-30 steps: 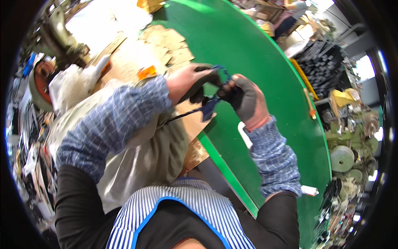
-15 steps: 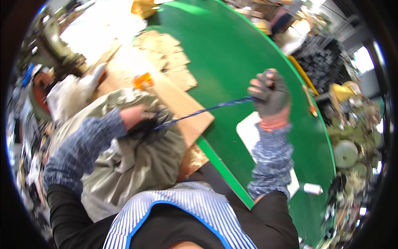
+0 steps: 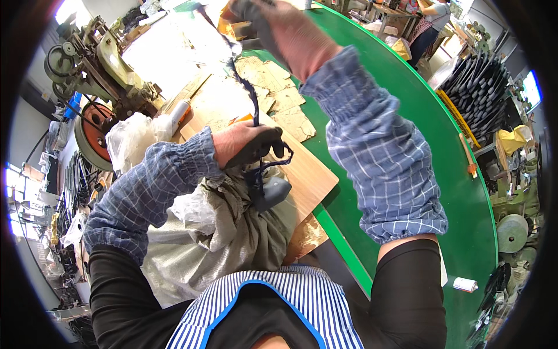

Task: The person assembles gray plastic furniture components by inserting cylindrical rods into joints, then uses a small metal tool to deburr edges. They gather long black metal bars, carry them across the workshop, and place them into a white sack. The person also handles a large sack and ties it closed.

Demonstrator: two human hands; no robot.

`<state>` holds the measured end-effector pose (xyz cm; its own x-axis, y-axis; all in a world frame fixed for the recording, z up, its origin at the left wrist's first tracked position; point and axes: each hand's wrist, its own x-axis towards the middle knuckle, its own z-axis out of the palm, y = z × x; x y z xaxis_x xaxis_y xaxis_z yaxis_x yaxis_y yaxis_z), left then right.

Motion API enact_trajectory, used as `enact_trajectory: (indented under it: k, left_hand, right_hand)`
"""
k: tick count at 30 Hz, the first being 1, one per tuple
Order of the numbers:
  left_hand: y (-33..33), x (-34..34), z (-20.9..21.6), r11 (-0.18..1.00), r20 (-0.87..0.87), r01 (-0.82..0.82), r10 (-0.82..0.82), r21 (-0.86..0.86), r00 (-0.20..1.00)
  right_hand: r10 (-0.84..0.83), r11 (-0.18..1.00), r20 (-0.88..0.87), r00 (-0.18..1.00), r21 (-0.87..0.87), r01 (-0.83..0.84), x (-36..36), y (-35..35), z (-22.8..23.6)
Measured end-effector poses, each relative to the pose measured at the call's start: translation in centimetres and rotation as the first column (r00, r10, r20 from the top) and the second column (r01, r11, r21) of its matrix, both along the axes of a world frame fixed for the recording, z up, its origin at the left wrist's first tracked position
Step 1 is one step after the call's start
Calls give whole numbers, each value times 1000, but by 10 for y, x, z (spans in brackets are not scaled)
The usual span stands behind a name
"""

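A grey-green woven sack stands in front of me on the left, its top gathered into folds. Over that top, my left hand, in a dark fingerless glove, is closed on a dark blue cord. One stretch of the cord runs up to the picture's top edge; a loop hangs by the fingers. Below the hand, a smooth dark grey rounded piece pokes out at the sack's mouth. My right hand, also gloved, is raised at the top edge with curled fingers. The cord passes left of it; what it holds is hidden.
A wooden board and flat tan pieces lie on the green table. A machine with a red wheel and clear plastic bags are at left. A small white bottle lies right; another person stands far off.
My right hand has swung up and to the left from the right side. The cord, stretched sideways between my hands before, now runs upward from my left hand, which has moved right.
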<state>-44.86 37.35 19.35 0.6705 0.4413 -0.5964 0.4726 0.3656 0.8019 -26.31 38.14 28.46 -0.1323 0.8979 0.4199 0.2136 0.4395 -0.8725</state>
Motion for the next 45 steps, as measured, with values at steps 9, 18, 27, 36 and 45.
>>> enact_trajectory:
  k: [9, 18, 27, 36, 45]
  left_hand:
    - [18, -13, -9, 581, -88, 333, -409, 743, 908]
    - [37, 10, -33, 812, 94, 327, -419, 484, 903]
    - [10, 29, -20, 378, -218, 278, -194, 883, 957]
    - [34, 9, -43, 145, -354, 416, -325, 898, 877]
    - [87, -92, -69, -376, -948, 871, -95, 316, 302]
  right_hand:
    - [21, 891, 41, 999, -455, 0, 44, -104, -120]
    - [389, 910, 715, 580, -395, -124, -9, -199, -131]
    - [53, 812, -770, 636, -337, -475, 14, -112, -202]
    - [57, 967, -358, 932, -213, -141, 59, -134, -220]
    - [-191, 831, -891, 412, -370, -415, -6, -232, -293]
